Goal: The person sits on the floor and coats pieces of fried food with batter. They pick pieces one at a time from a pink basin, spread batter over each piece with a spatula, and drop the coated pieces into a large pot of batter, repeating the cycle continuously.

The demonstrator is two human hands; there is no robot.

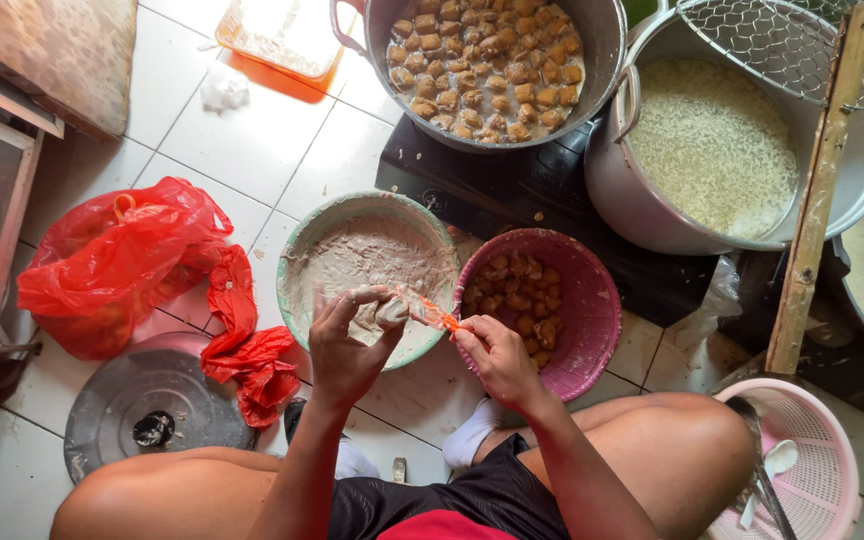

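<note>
My left hand holds a pale, paste-smeared piece of tofu over the green bowl of grey-white paste. My right hand grips a small orange utensil whose tip touches the piece. Just right of my hands sits a pink bowl with several brown fried tofu pieces. Both hands are above my bare knees as I sit on the tiled floor.
A large metal pot of fried tofu stands on a black stove. Another pot holds foamy liquid under a wire skimmer and a wooden stick. Red plastic bags, a pot lid, a pink basket and an orange tray surround me.
</note>
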